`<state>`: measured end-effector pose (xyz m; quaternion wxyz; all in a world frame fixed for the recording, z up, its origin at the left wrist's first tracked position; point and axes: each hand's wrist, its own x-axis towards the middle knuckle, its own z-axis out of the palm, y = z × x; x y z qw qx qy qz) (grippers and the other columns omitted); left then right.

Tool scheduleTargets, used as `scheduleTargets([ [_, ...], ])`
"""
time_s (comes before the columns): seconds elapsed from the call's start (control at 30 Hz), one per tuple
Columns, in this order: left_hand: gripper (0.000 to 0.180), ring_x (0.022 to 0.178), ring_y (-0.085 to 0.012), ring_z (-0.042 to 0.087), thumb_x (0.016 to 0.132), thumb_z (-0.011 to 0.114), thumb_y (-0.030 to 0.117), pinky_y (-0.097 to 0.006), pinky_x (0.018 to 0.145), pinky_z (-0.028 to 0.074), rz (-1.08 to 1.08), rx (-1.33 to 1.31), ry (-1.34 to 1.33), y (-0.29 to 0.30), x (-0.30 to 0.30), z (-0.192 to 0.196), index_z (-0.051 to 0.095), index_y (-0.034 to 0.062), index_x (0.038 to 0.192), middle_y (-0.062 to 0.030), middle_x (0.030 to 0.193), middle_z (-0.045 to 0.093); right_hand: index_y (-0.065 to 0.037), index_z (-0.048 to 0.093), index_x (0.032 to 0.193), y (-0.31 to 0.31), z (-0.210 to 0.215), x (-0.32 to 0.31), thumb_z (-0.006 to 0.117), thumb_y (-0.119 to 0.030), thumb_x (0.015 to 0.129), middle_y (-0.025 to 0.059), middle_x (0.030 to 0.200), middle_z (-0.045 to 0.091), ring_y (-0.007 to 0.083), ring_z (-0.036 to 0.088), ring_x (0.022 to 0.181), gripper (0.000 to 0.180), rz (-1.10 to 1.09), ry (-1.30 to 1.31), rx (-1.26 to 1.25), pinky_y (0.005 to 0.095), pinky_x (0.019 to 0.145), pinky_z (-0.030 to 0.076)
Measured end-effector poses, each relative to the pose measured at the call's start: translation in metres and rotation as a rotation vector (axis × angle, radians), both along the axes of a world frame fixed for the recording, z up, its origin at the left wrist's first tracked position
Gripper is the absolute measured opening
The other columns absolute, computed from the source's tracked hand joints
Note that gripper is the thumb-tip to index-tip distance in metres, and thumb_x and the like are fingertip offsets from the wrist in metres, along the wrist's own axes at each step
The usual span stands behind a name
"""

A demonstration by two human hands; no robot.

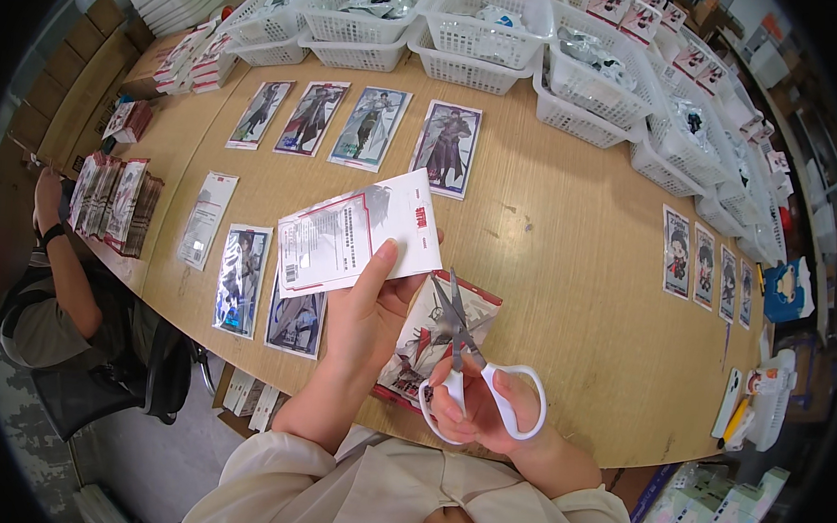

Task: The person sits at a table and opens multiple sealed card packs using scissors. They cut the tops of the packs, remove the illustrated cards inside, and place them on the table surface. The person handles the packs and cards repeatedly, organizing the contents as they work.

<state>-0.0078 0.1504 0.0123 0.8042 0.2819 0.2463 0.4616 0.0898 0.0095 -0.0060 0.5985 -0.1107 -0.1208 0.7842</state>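
Note:
A white flat packet (349, 234) with red and grey print is in my left hand (371, 302), thumb pressed on its face. My right hand (481, 414) has its fingers through the white handles of a pair of scissors (456, 332). The blades are parted and point up, close to the packet's lower right corner. Under the scissors, by the table's near edge, lies a pile of illustrated packets (414, 342), partly hidden by both hands. Two blue-toned character cards, one at the left (241, 281) and one (295, 323) behind my left forearm, lie beside it.
More character cards (371, 128) lie in a row farther back, with smaller ones (702, 262) at the right. Stacked white baskets (482, 38) of bagged items line the far edge. Packet bundles (114, 203) stand at the left, near a seated person (67, 290).

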Motion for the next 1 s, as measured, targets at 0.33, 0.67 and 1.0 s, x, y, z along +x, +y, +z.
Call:
scheduleTargets([
  [0.33,0.042,0.108,-0.0312,0.055,0.090,0.049,0.007,-0.038,0.090,0.050,-0.011,0.023,-0.033,-0.002,-0.002,0.000,0.034,-0.0002,0.129,-0.0180,0.120,0.051,0.001,0.046,0.111,-0.001,-0.001,0.004,0.051,-0.049,0.085,0.0040,0.069,0.045,0.0104,0.037,0.052,0.057,-0.020,-0.146,-0.033,0.0232,0.045,0.030],
  [0.67,0.042,0.108,-0.0288,0.056,0.089,0.050,0.007,-0.031,0.083,0.054,0.003,0.035,-0.047,-0.007,-0.004,-0.001,0.038,0.0018,0.128,-0.0153,0.117,0.054,0.007,0.052,0.104,-0.006,-0.002,0.001,0.062,-0.027,0.084,0.0019,0.067,0.047,0.0044,0.036,0.049,0.041,-0.262,-0.307,-0.086,0.0166,0.042,0.027],
  [1.0,0.044,0.107,-0.0303,0.056,0.089,0.048,0.004,-0.031,0.079,0.056,0.006,0.100,-0.061,-0.012,-0.005,0.001,0.033,0.0009,0.131,-0.0169,0.119,0.052,0.008,0.055,0.107,-0.007,-0.008,0.000,0.066,-0.012,0.081,0.0004,0.072,0.054,0.0019,0.041,0.049,0.035,-0.371,-0.458,-0.057,0.0154,0.041,0.028],
])
